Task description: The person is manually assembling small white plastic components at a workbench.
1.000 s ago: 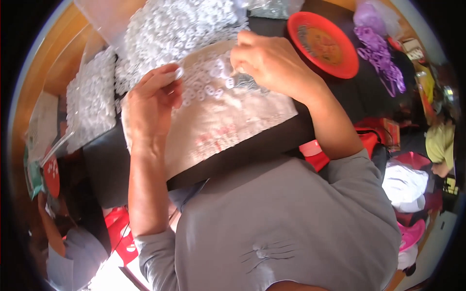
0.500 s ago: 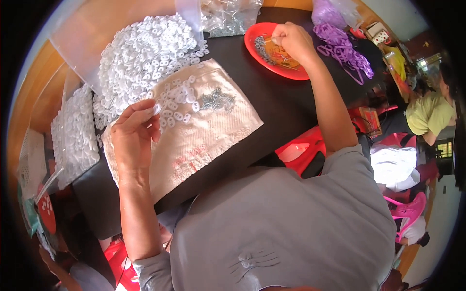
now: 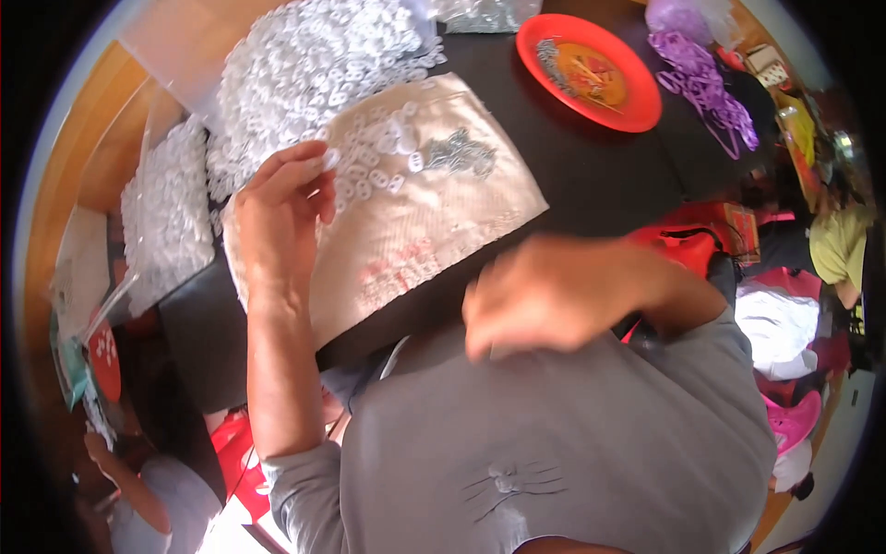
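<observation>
My left hand [image 3: 277, 208] is raised over the left side of a beige cloth [image 3: 443, 240], pinching a small white oval plastic piece [image 3: 330, 159] between thumb and fingertips. Beyond those fingers, loose white plastic pieces with holes [image 3: 365, 189] lie on the cloth. A little heap of small grey metal parts [image 3: 459, 153] is beside them. My right hand [image 3: 549, 295] hangs in front of my chest, near the table's front edge. Motion smears its curled fingers, so whether they hold anything is hidden.
A large pile of white pieces [image 3: 305, 83] spreads at the back left, with a clear bag of more [image 3: 171, 212] beside it. Far right, a red plate [image 3: 637, 111] holds metal parts and thin sticks. Purple strapping [image 3: 697, 74] lies beyond it. Other people sit around.
My right hand has left the red plate and come back toward my chest. My left hand keeps its pinch on the white piece. The whole view has shifted slightly.
</observation>
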Demonstrator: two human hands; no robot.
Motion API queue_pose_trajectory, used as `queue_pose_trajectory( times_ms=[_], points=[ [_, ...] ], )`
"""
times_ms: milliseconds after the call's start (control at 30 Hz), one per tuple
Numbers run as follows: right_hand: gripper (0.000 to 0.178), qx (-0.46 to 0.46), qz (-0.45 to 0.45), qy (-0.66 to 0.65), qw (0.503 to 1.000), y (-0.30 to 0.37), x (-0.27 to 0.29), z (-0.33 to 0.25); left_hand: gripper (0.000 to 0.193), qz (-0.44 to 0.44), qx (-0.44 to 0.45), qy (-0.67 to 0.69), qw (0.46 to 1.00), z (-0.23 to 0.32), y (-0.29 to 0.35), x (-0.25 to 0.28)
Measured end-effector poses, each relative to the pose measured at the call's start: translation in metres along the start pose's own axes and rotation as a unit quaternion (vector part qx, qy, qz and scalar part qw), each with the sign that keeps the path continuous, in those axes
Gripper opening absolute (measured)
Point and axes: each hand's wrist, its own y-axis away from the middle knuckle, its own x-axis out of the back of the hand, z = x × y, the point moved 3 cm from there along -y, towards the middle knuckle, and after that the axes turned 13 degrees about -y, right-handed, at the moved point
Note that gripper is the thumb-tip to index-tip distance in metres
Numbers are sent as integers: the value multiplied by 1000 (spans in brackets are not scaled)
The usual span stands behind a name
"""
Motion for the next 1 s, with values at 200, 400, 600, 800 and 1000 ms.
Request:
queue_pose_trajectory(
  times_ms=[200, 400, 600, 800, 1000],
  points=[
    [24, -90, -74, -169, 979, -24, -60, 41, 23, 16, -6, -17, 1000, -5, -5, 3],
    [22, -99, -55, -244, 963, -24, -72, 67, 16, -43, -85, -231, 968, 0, -1, -5],
    [23, -79, -144, -174, 971, -18, -70, 67, 16, -12, -263, -405, 876, -16, -4, -6],
    [15, -49, -152, -174, 972, -17, -67, 55, 16, -16, -346, -548, 761, -12, 2, -18],
    [21, -52, -132, -201, 969, -18, -76, 49, 7, 37, -389, -610, 689, -14, 4, -18]
  ],
)
